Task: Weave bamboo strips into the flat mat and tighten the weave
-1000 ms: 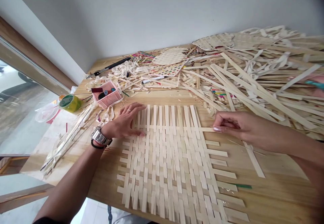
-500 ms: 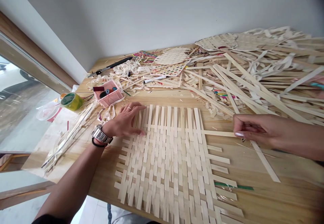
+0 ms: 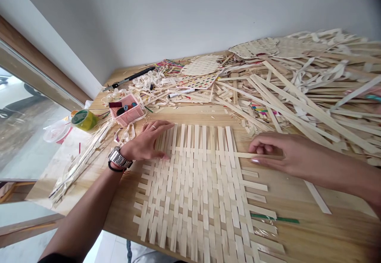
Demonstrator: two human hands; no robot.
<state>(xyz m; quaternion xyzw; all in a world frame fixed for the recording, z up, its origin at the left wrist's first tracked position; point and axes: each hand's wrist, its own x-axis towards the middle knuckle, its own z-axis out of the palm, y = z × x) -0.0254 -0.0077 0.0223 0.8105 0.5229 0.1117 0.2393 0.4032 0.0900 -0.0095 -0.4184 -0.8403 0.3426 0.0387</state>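
Observation:
A flat mat of woven pale bamboo strips (image 3: 199,191) lies on the wooden table (image 3: 315,231) in front of me. My left hand (image 3: 145,142), with a metal watch on the wrist, lies open and flat on the mat's top left corner. My right hand (image 3: 276,152) is at the mat's upper right edge, its fingers pinched on the end of a horizontal bamboo strip (image 3: 250,155) that runs into the top row of the weave.
A large heap of loose bamboo strips (image 3: 297,88) and small woven pieces covers the back and right of the table. A pink basket (image 3: 127,112), a green tape roll (image 3: 83,119), a black knife (image 3: 127,79) and a marker (image 3: 180,93) lie at the left rear. A window is at left.
My right hand drew the strip out to the right, then came back left toward the mat's edge with it. My left hand stayed flat on the mat.

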